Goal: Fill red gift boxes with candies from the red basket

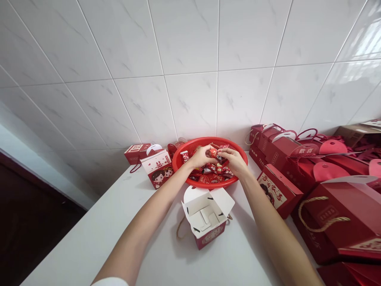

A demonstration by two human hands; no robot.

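at the near edge, a white sleeve around the left arm, with both bare forearms reaching far across a white counter. between the arms on the counter, an open gift box, white inside and red outside, with flaps spread and a twine handle lying just left of it. off to the right, a large red gift bag with a rope handle, and beside it a red box printed with a cartoon couple. just beyond the open box, a round red plastic basket holding a heap of red-wrapped sweets. above the basket, the left hand and right hand close together, fingers curled and pinching a small red-wrapped sweet from both sides. left of the basket, a white-and-red box with a cartoon couple, a closed red box behind it. on the far right, stacked red boxes. farthest of all, a white marble-effect tile wall.
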